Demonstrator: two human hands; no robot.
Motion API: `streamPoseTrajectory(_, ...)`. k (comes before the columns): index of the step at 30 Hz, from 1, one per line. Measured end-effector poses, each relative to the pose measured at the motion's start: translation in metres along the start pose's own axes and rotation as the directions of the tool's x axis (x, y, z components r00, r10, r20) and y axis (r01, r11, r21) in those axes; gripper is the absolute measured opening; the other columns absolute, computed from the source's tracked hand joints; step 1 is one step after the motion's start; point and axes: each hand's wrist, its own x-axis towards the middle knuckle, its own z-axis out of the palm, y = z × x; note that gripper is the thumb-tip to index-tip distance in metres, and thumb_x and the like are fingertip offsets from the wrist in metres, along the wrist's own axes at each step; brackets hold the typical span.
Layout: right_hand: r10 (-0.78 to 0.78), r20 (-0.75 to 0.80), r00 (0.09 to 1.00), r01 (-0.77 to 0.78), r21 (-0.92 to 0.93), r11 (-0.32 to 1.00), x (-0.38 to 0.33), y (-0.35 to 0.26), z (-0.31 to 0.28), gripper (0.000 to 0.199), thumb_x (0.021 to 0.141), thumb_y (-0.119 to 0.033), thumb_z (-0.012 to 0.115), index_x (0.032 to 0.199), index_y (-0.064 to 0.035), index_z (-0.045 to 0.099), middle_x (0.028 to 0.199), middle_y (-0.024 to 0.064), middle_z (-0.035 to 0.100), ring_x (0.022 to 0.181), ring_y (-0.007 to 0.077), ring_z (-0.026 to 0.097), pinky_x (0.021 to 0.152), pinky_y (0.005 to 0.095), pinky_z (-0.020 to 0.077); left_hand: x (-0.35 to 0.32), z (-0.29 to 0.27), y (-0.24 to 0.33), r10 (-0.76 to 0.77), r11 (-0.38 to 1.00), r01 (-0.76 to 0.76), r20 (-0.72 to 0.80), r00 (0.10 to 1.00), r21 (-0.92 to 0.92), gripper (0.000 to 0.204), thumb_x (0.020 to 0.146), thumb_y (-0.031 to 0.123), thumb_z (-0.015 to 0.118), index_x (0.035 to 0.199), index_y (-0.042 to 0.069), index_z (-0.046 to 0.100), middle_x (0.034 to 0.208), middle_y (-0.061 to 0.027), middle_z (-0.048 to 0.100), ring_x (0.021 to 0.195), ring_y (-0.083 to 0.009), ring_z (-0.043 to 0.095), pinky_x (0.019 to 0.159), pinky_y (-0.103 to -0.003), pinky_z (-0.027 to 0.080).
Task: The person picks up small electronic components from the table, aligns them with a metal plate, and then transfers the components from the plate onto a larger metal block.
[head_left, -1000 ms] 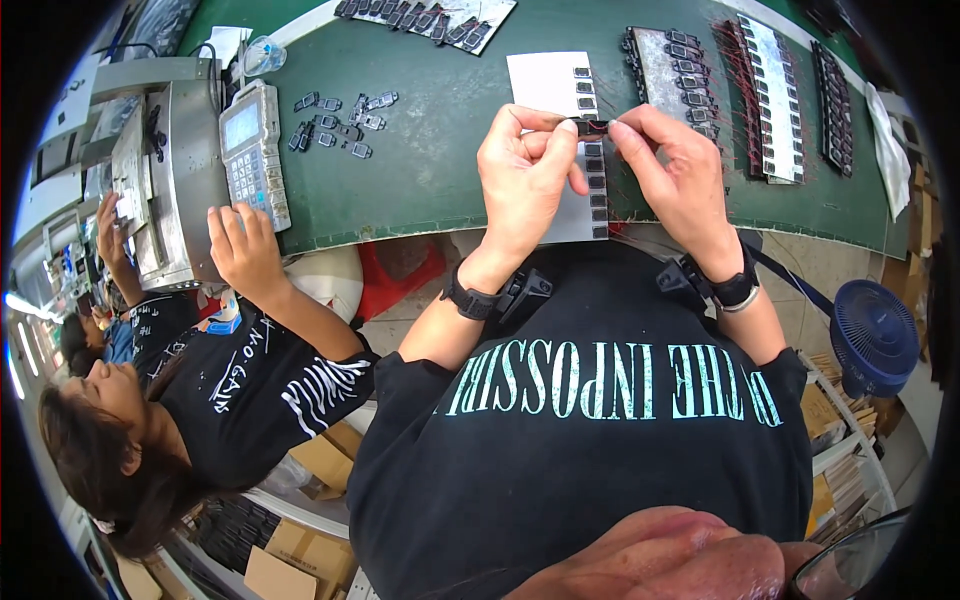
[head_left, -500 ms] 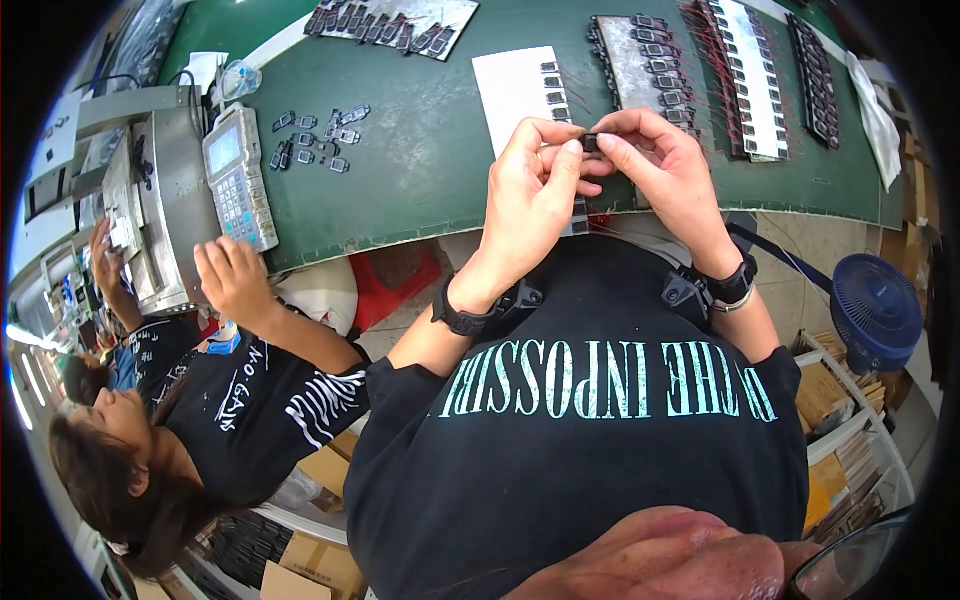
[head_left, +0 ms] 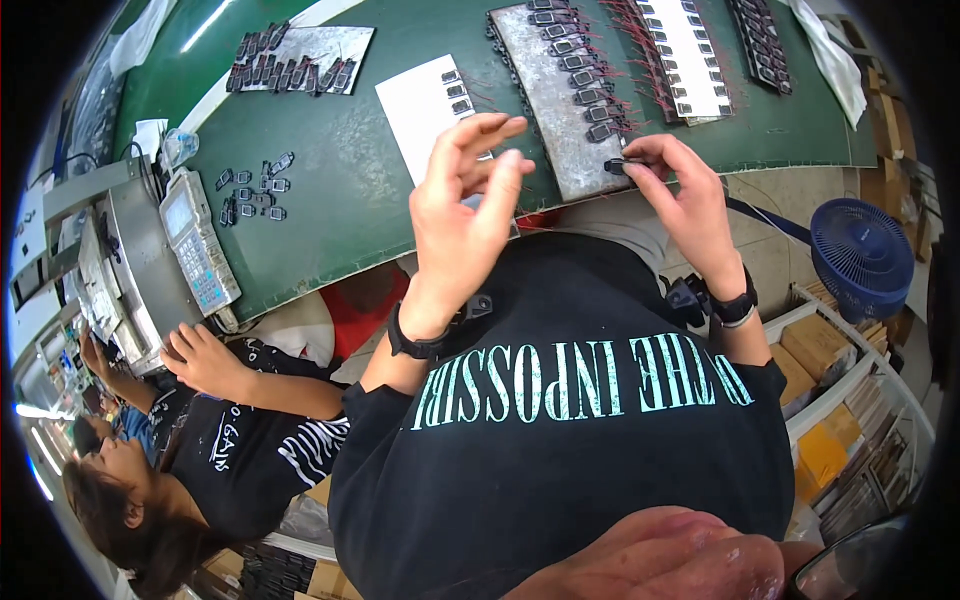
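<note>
Between the thumb and fingertips of my right hand is a small black rectangular component. It is at the near right corner of a grey metal plate; whether it rests on the plate I cannot tell. Similar black components with thin red wires line the plate's right side. My left hand hovers over the table's near edge, fingers apart, holding nothing. Behind it lies a white sheet with a few black components along its right edge, partly hidden by the hand.
Loose black components lie on the green table, left of the sheet. More fill a plate at the back left and strips at the back right. A co-worker's hand is near a keypad device. A blue fan stands right.
My hands have parted. The right one has carried the black component to the metal plate's near corner; the left has let go and opened. My view has shifted to the right.
</note>
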Motion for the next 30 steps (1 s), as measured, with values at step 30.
streamPoseTrajectory(30,-0.565,0.409,0.717,0.694,-0.337,0.637,0.150,-0.039,0.077,0.017,0.087,-0.003,0.066,0.104,-0.0004,0.069,0.101,0.0140,0.065,0.098,0.0342,0.062,0.087,0.0416,0.0507,0.004,-0.160,-0.037,0.521,0.317,0.064,-0.230,0.822,0.946,0.014,0.086,0.007,0.071,0.100,0.006,0.074,0.103,-0.0095,0.071,0.097,-0.0316,0.065,0.081,-0.041,0.055)
